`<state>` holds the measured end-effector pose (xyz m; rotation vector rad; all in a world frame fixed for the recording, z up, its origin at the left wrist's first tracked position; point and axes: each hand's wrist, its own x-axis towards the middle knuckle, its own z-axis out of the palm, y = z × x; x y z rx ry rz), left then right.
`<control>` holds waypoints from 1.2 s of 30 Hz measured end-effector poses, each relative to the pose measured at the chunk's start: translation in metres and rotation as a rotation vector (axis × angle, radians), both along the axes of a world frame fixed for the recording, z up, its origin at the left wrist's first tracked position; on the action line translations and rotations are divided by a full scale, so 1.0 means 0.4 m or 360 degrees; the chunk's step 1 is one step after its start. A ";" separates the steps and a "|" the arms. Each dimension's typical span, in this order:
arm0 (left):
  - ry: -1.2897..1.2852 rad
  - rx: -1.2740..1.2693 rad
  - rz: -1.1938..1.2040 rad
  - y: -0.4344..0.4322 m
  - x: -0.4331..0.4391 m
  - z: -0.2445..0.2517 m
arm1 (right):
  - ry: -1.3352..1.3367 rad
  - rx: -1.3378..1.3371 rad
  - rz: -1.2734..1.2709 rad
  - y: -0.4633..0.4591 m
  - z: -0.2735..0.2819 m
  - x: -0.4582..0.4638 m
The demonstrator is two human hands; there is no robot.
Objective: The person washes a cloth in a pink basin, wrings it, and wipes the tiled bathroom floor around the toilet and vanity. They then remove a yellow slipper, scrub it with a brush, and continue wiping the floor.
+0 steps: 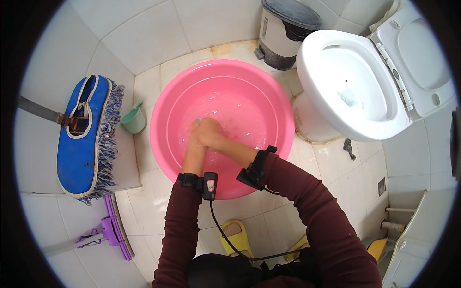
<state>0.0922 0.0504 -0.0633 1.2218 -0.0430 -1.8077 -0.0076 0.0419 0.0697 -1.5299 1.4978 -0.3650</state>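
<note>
A large round pink plastic basin (222, 68) with shallow water (237, 111) stands on the tiled floor. Both of my hands meet over the left part of the water. My right hand (209, 131) lies across my left hand (196, 135) and covers most of it. A small pale bit shows at the fingertips, too unclear to name. Whether either hand holds something is hidden. Black devices are strapped to both wrists, over or near the maroon cuffs, with a cable hanging from the left one.
An open toilet (313, 82) and a pedal bin (275, 39) stand at the right. At the left are a blue dust mop (77, 162), a green plastic scoop (134, 120) and a purple sponge mop (113, 230). Yellow slippers (237, 241) are below the basin.
</note>
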 end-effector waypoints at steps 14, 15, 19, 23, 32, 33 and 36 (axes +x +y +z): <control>-0.0165 0.0502 0.0486 -0.049 0.004 0.131 | 0.0967 0.0084 -0.0066 -0.236 -0.219 -0.268; -0.0295 0.0627 0.0473 -0.035 0.016 0.127 | 0.0958 0.0123 -0.0308 -0.225 -0.222 -0.259; -0.0182 0.0723 0.0489 -0.026 0.017 0.070 | 0.1299 0.0028 0.0838 -0.119 -0.223 -0.157; -0.0232 0.0664 0.0271 -0.039 0.014 0.014 | 0.0511 0.0344 0.0855 -0.087 -0.158 -0.038; -0.0173 0.0038 0.0251 0.022 0.000 0.048 | -0.0104 -0.0417 0.0244 0.047 -0.034 -0.004; -0.0154 0.0005 0.0251 0.018 -0.013 0.056 | -0.0154 -0.0480 0.0194 0.042 -0.042 -0.006; -0.0052 -0.0086 0.0259 -0.004 -0.064 0.074 | -0.0195 -0.0591 0.0077 -0.009 -0.084 -0.025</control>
